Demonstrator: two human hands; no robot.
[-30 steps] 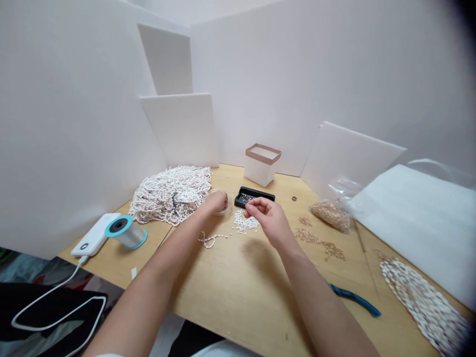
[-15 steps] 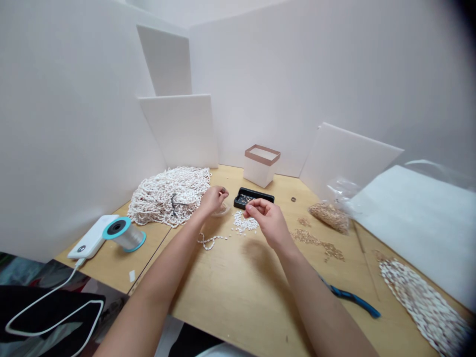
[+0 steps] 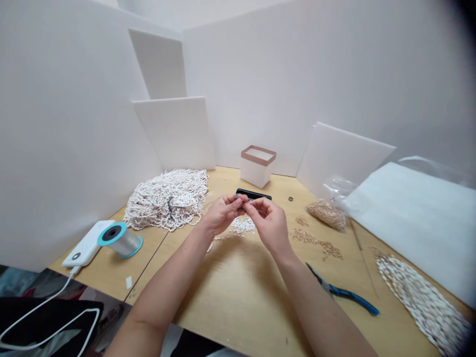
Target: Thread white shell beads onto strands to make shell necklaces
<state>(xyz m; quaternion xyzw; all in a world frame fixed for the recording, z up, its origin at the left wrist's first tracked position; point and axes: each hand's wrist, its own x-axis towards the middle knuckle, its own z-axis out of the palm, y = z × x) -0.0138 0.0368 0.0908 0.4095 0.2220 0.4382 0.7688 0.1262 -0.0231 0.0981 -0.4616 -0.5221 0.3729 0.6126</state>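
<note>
The bare forearms reach in from the near edge of the wooden surface (image 3: pixel 230 297), and the left hand (image 3: pixel 223 214) and right hand (image 3: pixel 269 223) meet near its middle. The hands are together, held up just off the wood, with the left fingertips (image 3: pixel 238 198) touching the right fingertips (image 3: pixel 248 204) in a tight pinch. Whatever they pinch is too small to make out, though it may be a thread or a bead.

Directly beneath the hands lies a loose pile of white beads (image 3: pixel 242 227), and a few more show beside the left wrist. Just beyond the fingertips sits a black tray (image 3: pixel 253 194), mostly hidden behind them.

Nearer the right edge, blue-handled pliers (image 3: pixel 349 296) lie on the wood, and past them a long woven band of shell beads (image 3: pixel 420 302) runs along that edge. Loose tan beads (image 3: pixel 316 241) are scattered to the right of the hands, below a plastic bag of tan beads (image 3: pixel 327 215) that leans against a white board (image 3: pixel 412 223).

On the left, a spool of clear cord (image 3: pixel 121 239) stands beside a white power bank (image 3: pixel 85 249) with its cable trailing off the edge. Behind them is a large heap of white bead strands (image 3: pixel 165 201). In the far corner stands a white box (image 3: pixel 258 166) with a pinkish rim, against white panels (image 3: pixel 174 134).
</note>
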